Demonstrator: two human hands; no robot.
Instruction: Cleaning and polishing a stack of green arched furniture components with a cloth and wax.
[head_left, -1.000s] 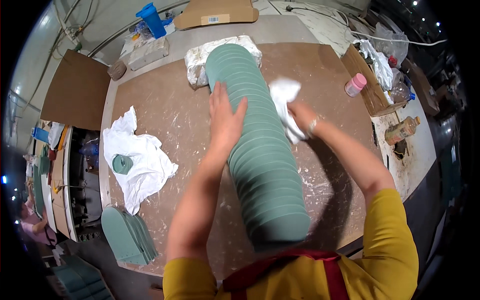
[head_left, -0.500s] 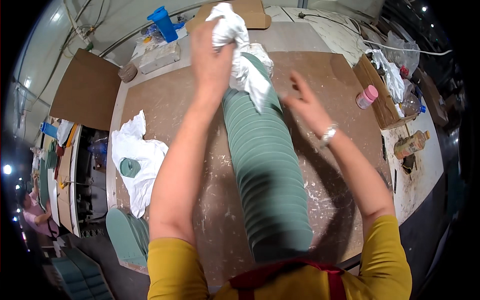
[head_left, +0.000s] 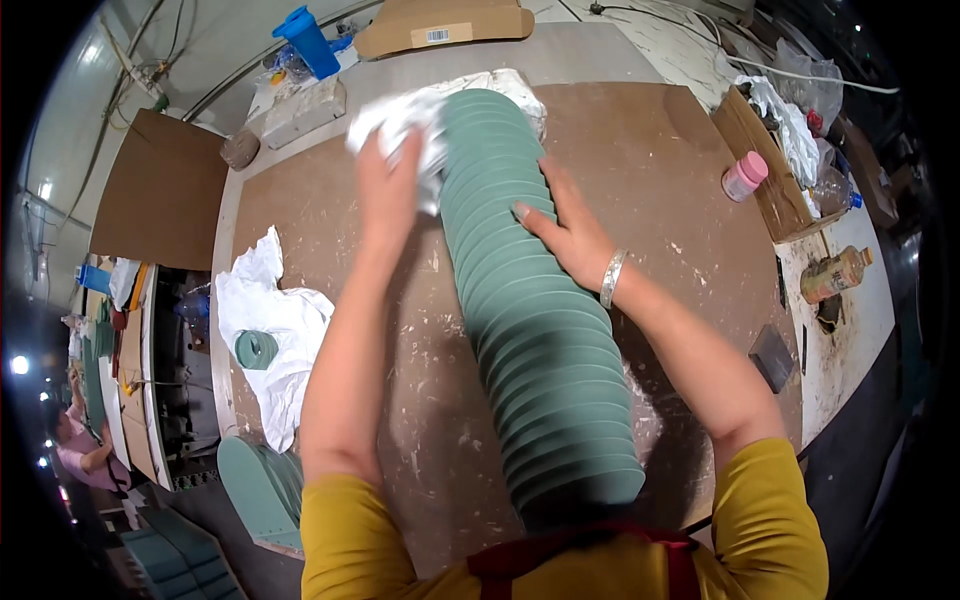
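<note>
A long row of overlapping green rounded sheets (head_left: 535,300) runs from the far middle of the table toward me. My left hand (head_left: 388,190) grips a crumpled white cloth (head_left: 400,120) against the far left side of the row; hand and cloth are slightly blurred. On the right flank of the row rests my right hand (head_left: 575,230), fingers and thumb spread over the sheet edges, with a bracelet at the wrist. Another white cloth (head_left: 270,300) lies to the left, with a small green-rimmed round container (head_left: 256,349) on it.
More green sheets (head_left: 258,490) are stacked at the near left. A cardboard box (head_left: 770,180) with plastic and bottles, a pink jar (head_left: 744,176) and a bottle (head_left: 835,275) stand right. A blue cup (head_left: 308,42) and flat carton (head_left: 445,28) are at the back. Another person (head_left: 85,445) is far left.
My left hand has brought the cloth down and left, off the top of the row to its side. My right hand has come in from the right and now touches the row.
</note>
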